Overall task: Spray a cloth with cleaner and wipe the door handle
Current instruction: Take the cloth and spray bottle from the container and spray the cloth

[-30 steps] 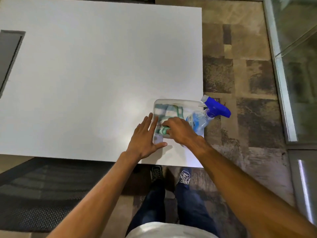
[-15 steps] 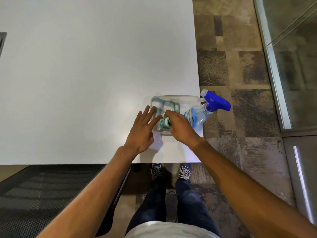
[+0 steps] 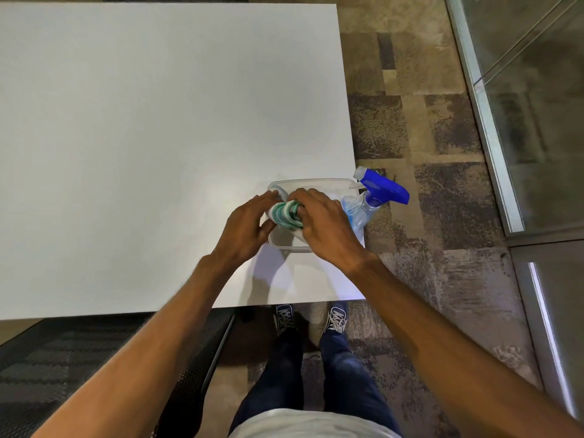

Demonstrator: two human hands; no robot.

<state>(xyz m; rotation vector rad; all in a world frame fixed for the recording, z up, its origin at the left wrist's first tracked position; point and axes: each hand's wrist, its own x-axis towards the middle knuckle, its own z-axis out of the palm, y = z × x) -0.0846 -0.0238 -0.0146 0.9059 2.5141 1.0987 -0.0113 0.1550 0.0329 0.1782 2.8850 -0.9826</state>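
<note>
A rolled white cloth with green stripes (image 3: 286, 215) is held just above a clear plastic tub (image 3: 311, 184) at the near right corner of the white table (image 3: 151, 147). My right hand (image 3: 322, 224) grips the cloth from the right. My left hand (image 3: 249, 224) closes around it from the left. A spray bottle with a blue trigger head (image 3: 374, 199) leans in the tub's right end, its nozzle sticking past the table edge. No door handle is in view.
A dark mesh chair (image 3: 94, 358) stands under the table's near edge at the left. Patterned carpet (image 3: 426, 137) lies to the right, with a glass partition and its metal frame (image 3: 493, 128) at the far right. My legs and shoes (image 3: 311, 320) are below.
My right hand has lifted the rolled cloth up out of the tub. My left hand, flat on the table beside the tub before, has moved right and closed onto the cloth.
</note>
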